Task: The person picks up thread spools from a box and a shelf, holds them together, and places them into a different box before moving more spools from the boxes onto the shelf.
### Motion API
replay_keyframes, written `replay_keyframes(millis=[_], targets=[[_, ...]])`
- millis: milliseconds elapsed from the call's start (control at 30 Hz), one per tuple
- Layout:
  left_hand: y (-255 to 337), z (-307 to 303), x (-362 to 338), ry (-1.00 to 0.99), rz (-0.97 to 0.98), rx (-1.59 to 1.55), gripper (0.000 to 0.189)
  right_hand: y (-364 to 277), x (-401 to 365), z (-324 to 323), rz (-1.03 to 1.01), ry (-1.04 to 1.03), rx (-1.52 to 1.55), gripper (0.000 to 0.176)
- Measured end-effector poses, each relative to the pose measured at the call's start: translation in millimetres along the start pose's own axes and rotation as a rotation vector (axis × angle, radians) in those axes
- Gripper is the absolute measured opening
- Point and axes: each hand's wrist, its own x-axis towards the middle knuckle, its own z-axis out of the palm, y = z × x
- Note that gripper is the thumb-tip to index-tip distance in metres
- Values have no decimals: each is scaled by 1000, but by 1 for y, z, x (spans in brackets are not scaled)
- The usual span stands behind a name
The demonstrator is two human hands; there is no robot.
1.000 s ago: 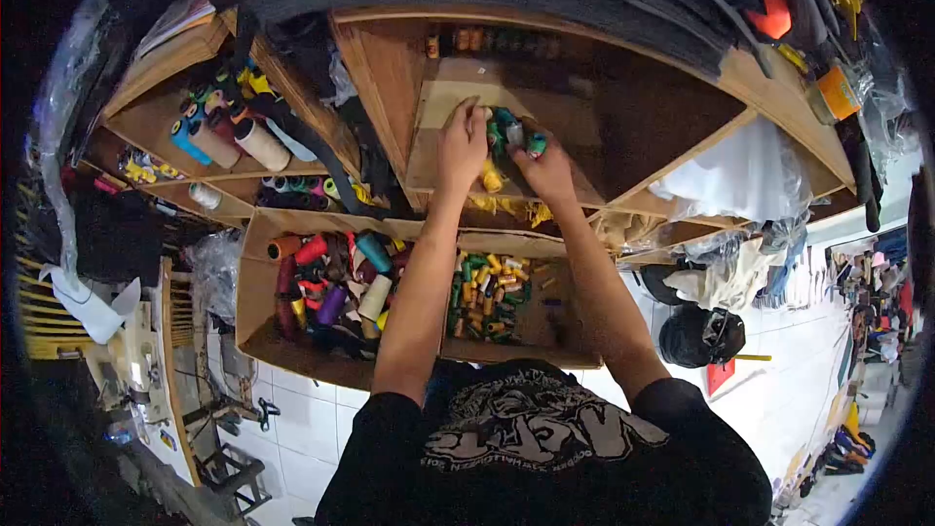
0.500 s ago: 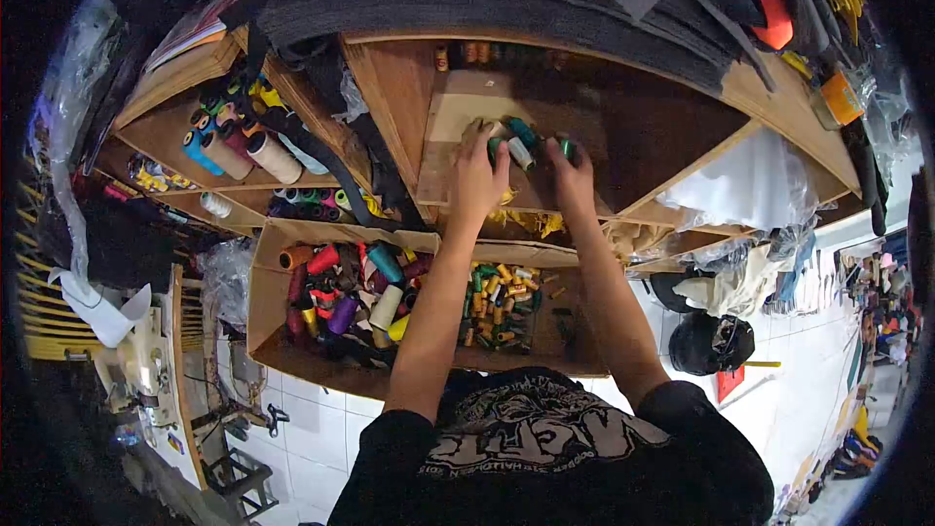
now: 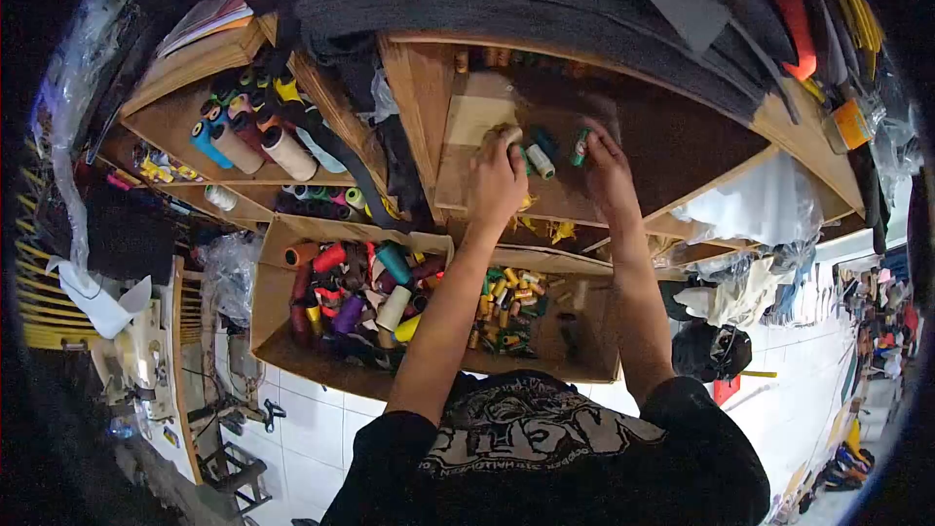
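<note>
My left hand (image 3: 499,180) is over the shelf board, its fingers closed round a small thread spool (image 3: 511,135) with a pale beige end. Much of that spool is hidden by the fingers. A white spool (image 3: 540,163) lies just right of this hand, and a dark teal spool (image 3: 542,140) lies behind it. With the fingertips of my right hand (image 3: 611,173), I grip a small green thread spool (image 3: 580,147), which is tilted and apart from the other two. Both hands are inside the wooden compartment (image 3: 477,109).
Below my forearms is a cardboard box (image 3: 275,282) with large coloured cones on the left and several small spools (image 3: 508,292) on the right. More thread cones (image 3: 289,154) stand in the left compartment. Dark folded cloth (image 3: 506,5) hangs over the top shelf edge.
My right hand has moved a little away from my left hand, with the green spool now showing at its fingertips. The whole view has shifted slightly, and the white spool is more exposed.
</note>
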Motion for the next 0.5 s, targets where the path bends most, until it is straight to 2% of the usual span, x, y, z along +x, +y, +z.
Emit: replay_keyframes(millis=[67,200,233,300,400,467,500], targets=[[0,0,0,52,45,10,24,-3,11,1,-35,33,-220,38],[2,-2,-1,-216,-219,56,26,-4,36,2,-103,114,-454,35],[-1,0,-2,-81,-74,93,27,2,41,4,-115,84,-293,34],[-7,5,0,0,3,39,28,19,50,5,-133,24,28,33],[-7,3,-1,-44,-36,-12,31,37,57,8,150,76,334,25],[-4,4,-3,-117,-162,-8,31,41,59,11,213,21,423,24],[-7,9,-1,-56,-100,-7,31,43,60,14,244,30,432,24]])
